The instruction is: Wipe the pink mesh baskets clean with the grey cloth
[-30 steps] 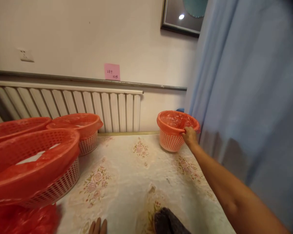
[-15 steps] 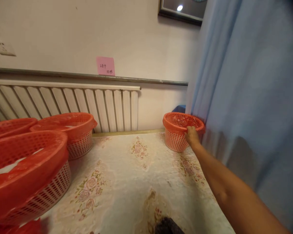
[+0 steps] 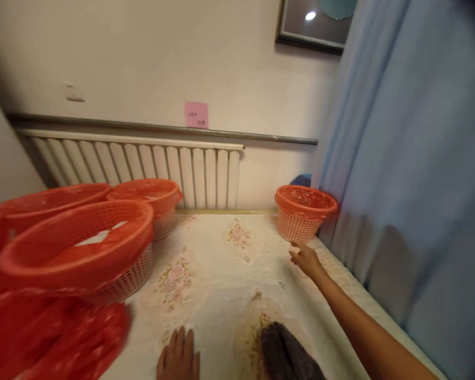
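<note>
My left hand (image 3: 179,354) rests palm down on the flowered tablecloth (image 3: 214,285), fingers stretched out, holding nothing. In front of the red plastic basket (image 3: 301,221) by the curtain, my right hand (image 3: 305,259) hovers with loosely bent fingers, apart from its rim and with nothing visible in it. That basket stands upright, a red bag lining its rim. Between my two hands, at the bottom edge, lies a dark grey fabric item (image 3: 287,351), whose exact kind I cannot make out.
Several red baskets (image 3: 132,277) lined with red bags crowd the left, with something white inside the nearest. Crumpled red plastic bags (image 3: 63,332) lie before them. A radiator (image 3: 150,161) lines the wall behind; a blue curtain (image 3: 411,158) hangs at the right.
My right hand has let go of the right basket's rim and drawn back toward me. My left hand has come into view. The view has swung left, showing more red bags.
</note>
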The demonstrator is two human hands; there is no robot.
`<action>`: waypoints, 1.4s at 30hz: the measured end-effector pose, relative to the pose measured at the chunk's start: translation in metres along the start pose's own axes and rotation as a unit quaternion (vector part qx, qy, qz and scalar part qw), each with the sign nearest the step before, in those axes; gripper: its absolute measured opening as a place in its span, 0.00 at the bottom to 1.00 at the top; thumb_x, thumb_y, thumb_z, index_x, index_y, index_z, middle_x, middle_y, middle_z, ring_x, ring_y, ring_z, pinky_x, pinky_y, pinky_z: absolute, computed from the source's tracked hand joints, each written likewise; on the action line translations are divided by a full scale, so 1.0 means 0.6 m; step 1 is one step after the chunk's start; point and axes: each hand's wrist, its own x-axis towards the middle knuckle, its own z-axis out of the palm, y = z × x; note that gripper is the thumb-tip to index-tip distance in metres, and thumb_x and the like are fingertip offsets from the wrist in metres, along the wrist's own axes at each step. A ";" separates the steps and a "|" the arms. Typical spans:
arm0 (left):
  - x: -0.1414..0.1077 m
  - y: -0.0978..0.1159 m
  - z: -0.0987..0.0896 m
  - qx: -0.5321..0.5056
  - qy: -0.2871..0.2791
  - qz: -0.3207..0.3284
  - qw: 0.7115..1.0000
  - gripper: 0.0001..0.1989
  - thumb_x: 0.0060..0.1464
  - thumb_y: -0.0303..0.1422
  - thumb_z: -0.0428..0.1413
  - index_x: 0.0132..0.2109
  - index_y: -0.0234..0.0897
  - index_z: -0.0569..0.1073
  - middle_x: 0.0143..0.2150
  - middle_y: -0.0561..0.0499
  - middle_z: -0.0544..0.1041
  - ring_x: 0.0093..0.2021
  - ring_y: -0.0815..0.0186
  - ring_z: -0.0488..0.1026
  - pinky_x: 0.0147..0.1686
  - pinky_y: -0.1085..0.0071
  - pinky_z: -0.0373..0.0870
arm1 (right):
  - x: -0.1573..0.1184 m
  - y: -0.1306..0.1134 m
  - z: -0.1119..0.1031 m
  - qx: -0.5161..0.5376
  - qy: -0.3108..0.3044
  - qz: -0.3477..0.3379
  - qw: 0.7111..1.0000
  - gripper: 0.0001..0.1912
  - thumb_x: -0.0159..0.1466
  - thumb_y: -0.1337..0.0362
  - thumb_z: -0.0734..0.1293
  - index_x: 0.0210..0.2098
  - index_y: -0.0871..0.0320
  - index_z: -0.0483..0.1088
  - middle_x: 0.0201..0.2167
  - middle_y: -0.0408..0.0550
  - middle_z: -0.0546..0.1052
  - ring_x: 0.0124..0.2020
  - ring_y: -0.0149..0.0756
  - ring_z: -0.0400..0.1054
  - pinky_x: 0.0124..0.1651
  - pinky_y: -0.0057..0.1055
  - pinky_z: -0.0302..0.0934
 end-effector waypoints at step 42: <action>-0.145 -0.331 -0.107 0.001 0.081 -0.188 0.979 0.25 0.60 0.26 0.45 0.64 0.28 0.60 0.62 0.33 0.65 0.58 0.51 0.64 0.54 0.54 0.60 | -0.561 -0.189 0.259 -0.020 -0.091 -0.237 0.967 0.09 0.64 0.68 0.57 0.35 0.54 0.68 0.34 0.46 0.73 0.35 0.33 0.71 0.39 0.24 0.64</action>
